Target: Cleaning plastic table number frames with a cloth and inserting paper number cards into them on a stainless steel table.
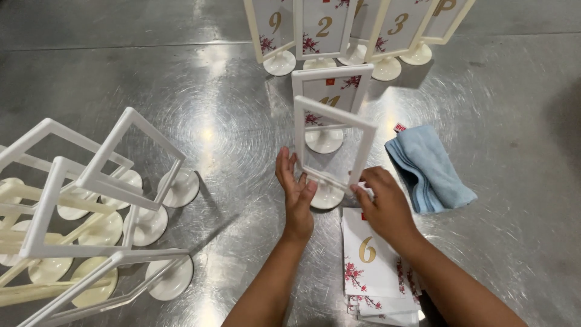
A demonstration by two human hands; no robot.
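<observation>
A: What looked risky, left to right?
B: The empty frames (pixel 91 200) at left leaned crowded; a knock might have toppled them. At centre, the left hand (pixel 296 194) and right hand (pixel 384 209) pinched the white stand frame (pixel 333 148); its base could have slid.
A: Surface?
B: Scuffed, shiny metal table (pixel 514 242); blue cloth (pixel 426 166) right.

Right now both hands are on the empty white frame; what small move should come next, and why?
Probably take the top card from the card stack and slide it into the empty frame. The left hand and right hand steady the frame upright on its round base, nothing is inside it, the filled frames behind already hold cards, and the stack lies just under the right wrist.
</observation>
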